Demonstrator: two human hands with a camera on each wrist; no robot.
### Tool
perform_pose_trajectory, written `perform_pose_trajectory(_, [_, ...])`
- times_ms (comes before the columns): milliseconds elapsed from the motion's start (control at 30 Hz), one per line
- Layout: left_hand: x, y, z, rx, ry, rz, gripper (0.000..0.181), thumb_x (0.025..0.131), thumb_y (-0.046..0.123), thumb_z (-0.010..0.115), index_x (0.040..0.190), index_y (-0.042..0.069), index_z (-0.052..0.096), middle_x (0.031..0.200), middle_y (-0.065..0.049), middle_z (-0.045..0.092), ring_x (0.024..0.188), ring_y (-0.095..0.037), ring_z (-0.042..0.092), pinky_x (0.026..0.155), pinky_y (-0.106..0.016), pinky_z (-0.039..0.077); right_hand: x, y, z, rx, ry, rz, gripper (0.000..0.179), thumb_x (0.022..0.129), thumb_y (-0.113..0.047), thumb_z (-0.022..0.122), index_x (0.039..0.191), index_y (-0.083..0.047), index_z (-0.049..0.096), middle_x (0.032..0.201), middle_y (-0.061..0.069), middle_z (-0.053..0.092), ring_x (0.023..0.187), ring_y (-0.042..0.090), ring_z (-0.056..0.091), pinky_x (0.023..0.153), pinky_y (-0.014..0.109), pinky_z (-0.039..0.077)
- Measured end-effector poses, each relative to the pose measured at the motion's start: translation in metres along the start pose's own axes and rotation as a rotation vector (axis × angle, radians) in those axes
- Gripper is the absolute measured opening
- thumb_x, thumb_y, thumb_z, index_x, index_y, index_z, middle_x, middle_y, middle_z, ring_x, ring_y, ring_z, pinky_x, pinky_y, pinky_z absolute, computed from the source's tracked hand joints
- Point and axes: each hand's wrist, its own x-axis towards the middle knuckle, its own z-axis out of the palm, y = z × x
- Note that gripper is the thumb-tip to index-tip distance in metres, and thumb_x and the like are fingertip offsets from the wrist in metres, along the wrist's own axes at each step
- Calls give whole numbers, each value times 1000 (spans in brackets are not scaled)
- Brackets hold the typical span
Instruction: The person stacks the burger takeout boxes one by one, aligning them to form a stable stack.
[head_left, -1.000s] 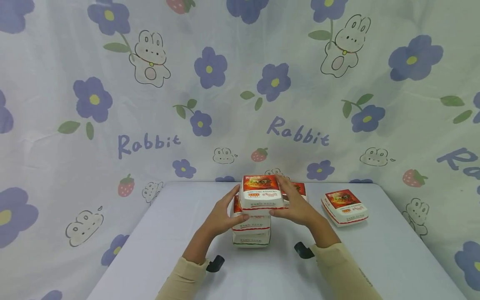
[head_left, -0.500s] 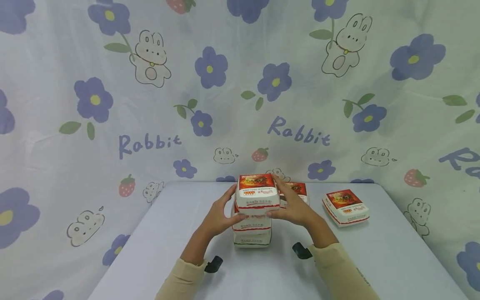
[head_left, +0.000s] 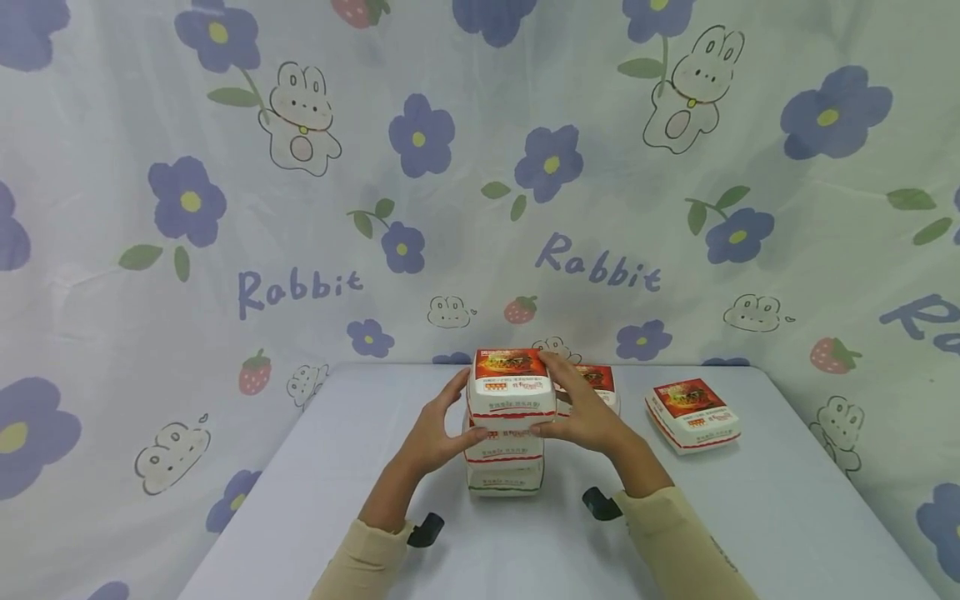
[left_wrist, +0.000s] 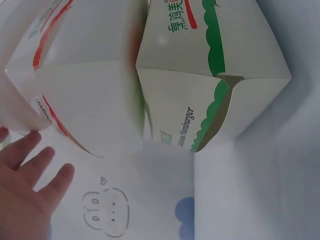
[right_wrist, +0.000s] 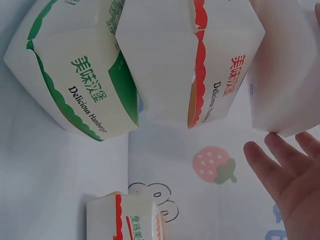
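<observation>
Both hands hold a white hamburger box (head_left: 512,400) with a red picture lid, one at each side. The left hand (head_left: 429,437) has its thumb at the lower front corner and fingers along the left side. My right hand (head_left: 588,417) grips the opposite side the same way. Directly under it is a red-trimmed hamburger box (head_left: 504,451), standing on a green-trimmed hamburger box (head_left: 505,482). In the right wrist view the held box (right_wrist: 282,75) sits right by the middle box (right_wrist: 160,65), fingertips at its edge. The left wrist view shows the left fingers spread near the box edge.
Another hamburger box (head_left: 604,390) stands behind the right hand, partly hidden. One more hamburger box (head_left: 692,415) lies farther right on the white table (head_left: 795,517). A patterned curtain (head_left: 480,208) hangs behind the table. Black wrist-camera mounts (head_left: 427,530) stick out below the sleeves.
Both hands have shifted the held hamburger box slightly left and down, bringing it more squarely over the stack. The other boxes stay where they were.
</observation>
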Motion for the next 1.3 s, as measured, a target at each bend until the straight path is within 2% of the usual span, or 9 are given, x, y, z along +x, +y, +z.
perform_pose_trajectory(200, [0, -2, -4, 17, 13, -1, 91, 79, 50, 73, 154, 36, 24, 156, 13, 29, 141, -19, 31, 105, -58, 34, 4, -1, 3, -25, 10, -22, 113, 65, -43, 90, 154, -40, 20, 157, 0, 21, 137, 34, 32, 99, 54, 43])
perform_pose_trajectory(500, [-4, -7, -7, 43, 23, -12, 91, 78, 49, 76, 153, 35, 26, 154, 12, 32, 139, -21, 34, 106, -57, 34, 4, -1, 10, -16, -4, 54, 120, 63, -35, 93, 155, -40, 16, 159, 0, 18, 137, 35, 35, 99, 50, 45])
perform_pose_trajectory(700, [-6, -9, -8, 43, 20, -17, 92, 78, 50, 75, 153, 38, 25, 154, 14, 31, 140, -20, 32, 106, -57, 34, 3, -2, 13, -15, 1, 49, 118, 64, -33, 92, 153, -45, 16, 159, -1, 18, 137, 35, 36, 99, 50, 44])
perform_pose_trajectory(1100, [-12, -13, -6, 56, 25, -28, 91, 78, 52, 74, 153, 40, 24, 155, 11, 30, 139, -26, 35, 102, -64, 35, 0, 2, 17, -21, 6, 28, 118, 65, -29, 92, 156, -35, 17, 160, -4, 17, 136, 34, 37, 99, 51, 44])
perform_pose_trajectory(1300, [-12, -13, -6, 57, 27, -28, 89, 79, 53, 73, 153, 40, 24, 155, 11, 30, 139, -26, 35, 102, -64, 35, 1, 2, 18, -38, 7, 21, 116, 66, -32, 91, 155, -38, 16, 160, -5, 17, 136, 33, 37, 101, 50, 42])
